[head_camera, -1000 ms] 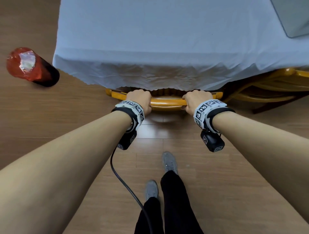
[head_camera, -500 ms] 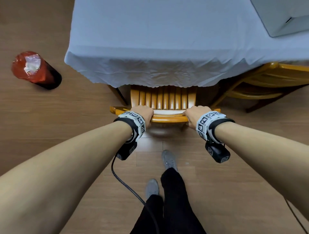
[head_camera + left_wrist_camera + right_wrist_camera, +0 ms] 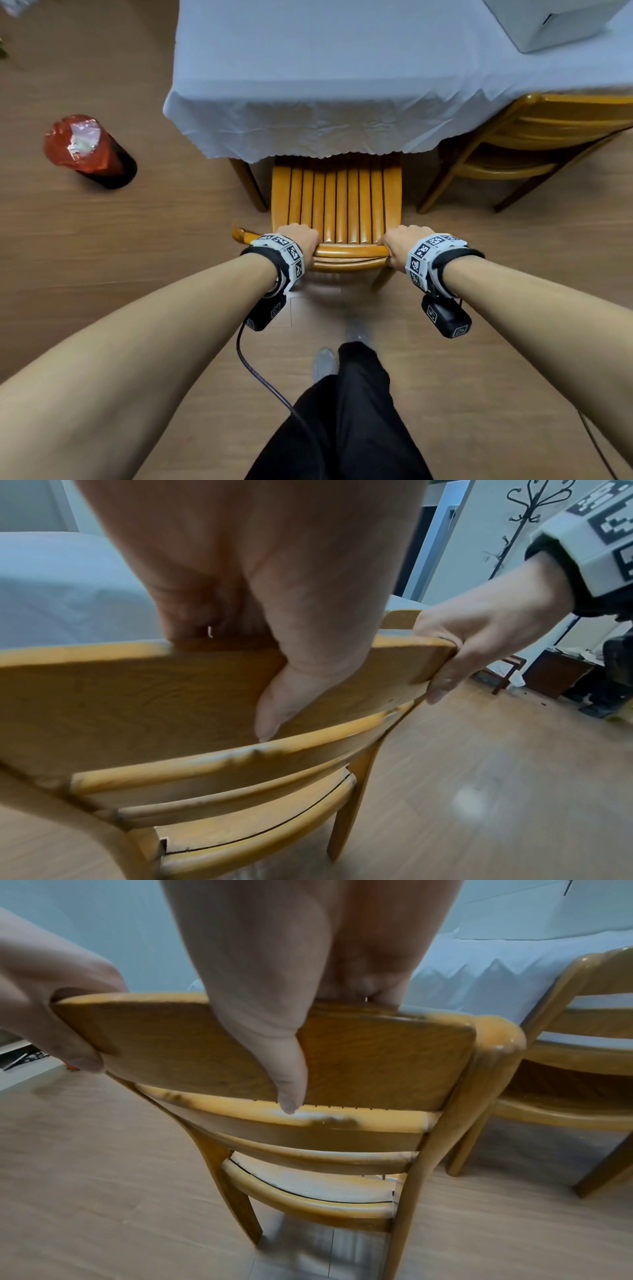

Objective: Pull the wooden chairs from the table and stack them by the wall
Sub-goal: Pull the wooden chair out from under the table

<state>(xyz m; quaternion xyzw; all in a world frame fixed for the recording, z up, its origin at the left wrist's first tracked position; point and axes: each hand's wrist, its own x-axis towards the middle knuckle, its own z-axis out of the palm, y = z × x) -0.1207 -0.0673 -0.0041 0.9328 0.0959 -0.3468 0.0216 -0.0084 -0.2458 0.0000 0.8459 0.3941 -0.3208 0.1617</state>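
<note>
Front edge of the wooden chair [image 3: 337, 202] seat is hidden under the white tablecloth [image 3: 325, 85] overhang; a second chair [image 3: 527, 150] is cut off at frame right, and floor and feet are motion-blurred. Left hand [image 3: 301, 240] and right hand [image 3: 397, 241] both curl over the chair's top rail, thumbs pressed against its back face. Wood-plank floor [image 3: 102, 257]; a red-wrapped cylinder [image 3: 89, 150] stands left of the table, a white box [image 3: 555, 20] on it.

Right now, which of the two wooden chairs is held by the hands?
The slatted-seat chair in the middle; left hand and right hand grip its backrest. The right-side chair stays untouched.
</note>
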